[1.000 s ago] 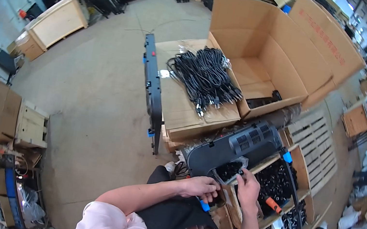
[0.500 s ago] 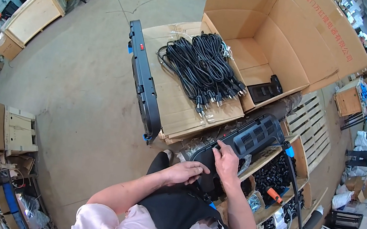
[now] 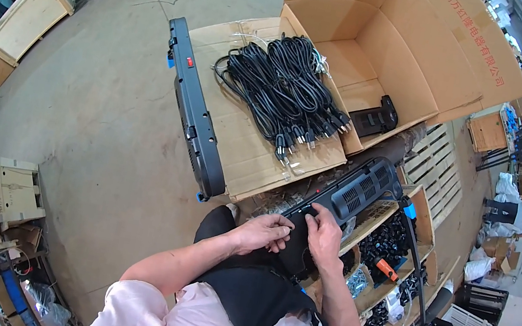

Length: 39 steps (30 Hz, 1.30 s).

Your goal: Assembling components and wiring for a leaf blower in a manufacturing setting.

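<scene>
A long black plastic housing (image 3: 359, 193) with vent slots lies slanted in front of me. Over its near end is my left hand (image 3: 265, 232), thumb and fingertips pinched together; whatever small thing may be between them is hidden. My right hand (image 3: 323, 238) is closed at the housing's edge just beside it, fingers curled and fingertips against the black plastic. A similar black housing (image 3: 194, 116) with a red switch leans on edge against the cardboard at the left. Bundled black power cords (image 3: 281, 90) with plugs lie on the cardboard beyond my hands.
An open cardboard box (image 3: 426, 59) stands behind the cords, with a black plastic part (image 3: 375, 117) inside. To the right, a wooden bin shelf (image 3: 423, 251) holds many small black parts and an orange-handled tool (image 3: 387, 269). A wooden pallet (image 3: 436, 169) lies beyond it.
My left fingers have drawn from a looser, flatter pose into a pinch. My right hand's raised index finger has come down and curled at the housing's edge. The whole view has shifted slightly.
</scene>
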Tool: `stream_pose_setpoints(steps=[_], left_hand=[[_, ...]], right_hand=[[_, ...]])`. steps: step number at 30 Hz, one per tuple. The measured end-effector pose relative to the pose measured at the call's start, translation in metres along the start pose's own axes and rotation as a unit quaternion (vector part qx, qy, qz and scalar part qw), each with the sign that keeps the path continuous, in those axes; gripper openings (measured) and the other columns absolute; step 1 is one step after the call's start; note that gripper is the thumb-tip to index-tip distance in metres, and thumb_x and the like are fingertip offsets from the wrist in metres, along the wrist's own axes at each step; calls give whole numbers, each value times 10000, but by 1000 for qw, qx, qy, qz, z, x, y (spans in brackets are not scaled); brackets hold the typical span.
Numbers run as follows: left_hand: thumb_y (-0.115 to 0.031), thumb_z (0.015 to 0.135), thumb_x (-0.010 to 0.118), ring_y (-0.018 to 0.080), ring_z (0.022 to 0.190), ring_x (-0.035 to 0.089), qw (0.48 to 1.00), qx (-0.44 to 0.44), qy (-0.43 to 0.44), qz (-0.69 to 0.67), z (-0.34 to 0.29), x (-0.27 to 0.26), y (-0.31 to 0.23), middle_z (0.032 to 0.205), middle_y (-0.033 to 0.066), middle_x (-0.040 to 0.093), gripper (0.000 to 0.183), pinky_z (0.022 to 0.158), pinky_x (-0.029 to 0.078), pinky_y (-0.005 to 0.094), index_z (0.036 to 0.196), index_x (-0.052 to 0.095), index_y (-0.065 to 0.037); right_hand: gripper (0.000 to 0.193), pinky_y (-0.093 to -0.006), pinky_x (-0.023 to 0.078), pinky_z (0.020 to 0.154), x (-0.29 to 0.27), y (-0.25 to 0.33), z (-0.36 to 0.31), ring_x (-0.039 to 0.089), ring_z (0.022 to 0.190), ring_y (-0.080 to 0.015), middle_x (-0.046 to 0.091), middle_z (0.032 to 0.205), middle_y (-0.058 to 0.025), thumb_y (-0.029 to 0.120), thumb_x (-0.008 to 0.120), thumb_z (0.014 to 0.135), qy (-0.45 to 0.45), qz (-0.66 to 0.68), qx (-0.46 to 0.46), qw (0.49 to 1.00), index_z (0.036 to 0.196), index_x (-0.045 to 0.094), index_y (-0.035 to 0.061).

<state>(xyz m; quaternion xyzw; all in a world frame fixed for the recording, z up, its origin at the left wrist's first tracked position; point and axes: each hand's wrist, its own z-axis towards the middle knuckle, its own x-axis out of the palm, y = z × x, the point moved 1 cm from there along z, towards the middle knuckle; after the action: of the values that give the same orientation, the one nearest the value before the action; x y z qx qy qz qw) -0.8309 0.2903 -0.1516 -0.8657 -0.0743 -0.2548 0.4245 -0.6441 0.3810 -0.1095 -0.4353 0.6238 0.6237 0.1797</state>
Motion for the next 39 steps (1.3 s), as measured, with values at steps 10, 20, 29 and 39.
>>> stream_pose_setpoints(steps=[10,20,29,39], left_hand=[[-221,1100,578,176,985,727,988,2,28,-149,36,21,-15,1189,124,711,400,886,613,310,1432,531,-3],[-228,1125,518,188,1025,738,992,-23,55,-114,63,42,-17,1200,141,732,332,905,608,317,1355,566,6],[-285,1139,480,199,1021,728,990,-38,64,-118,76,46,-24,1172,121,727,331,880,613,324,1240,629,-7],[-384,1138,458,222,1050,731,994,-34,40,-94,93,70,-47,1233,154,720,451,894,606,353,1354,590,-11]], right_hand=[[197,-227,478,611,-15,-15,15,561,683,-69,689,931,-27,108,693,1010,-93,406,77,906,1180,704,10],[143,-241,493,674,-21,-24,13,593,754,-72,698,898,-13,99,717,986,-166,234,-15,958,1091,740,3],[208,-428,564,845,-60,-21,-1,715,963,-342,749,1028,-146,167,758,893,-23,29,-103,994,1054,735,37],[258,-432,536,946,-98,-53,50,677,1037,-363,730,1076,-161,163,770,856,-135,-57,-143,979,1061,730,12]])
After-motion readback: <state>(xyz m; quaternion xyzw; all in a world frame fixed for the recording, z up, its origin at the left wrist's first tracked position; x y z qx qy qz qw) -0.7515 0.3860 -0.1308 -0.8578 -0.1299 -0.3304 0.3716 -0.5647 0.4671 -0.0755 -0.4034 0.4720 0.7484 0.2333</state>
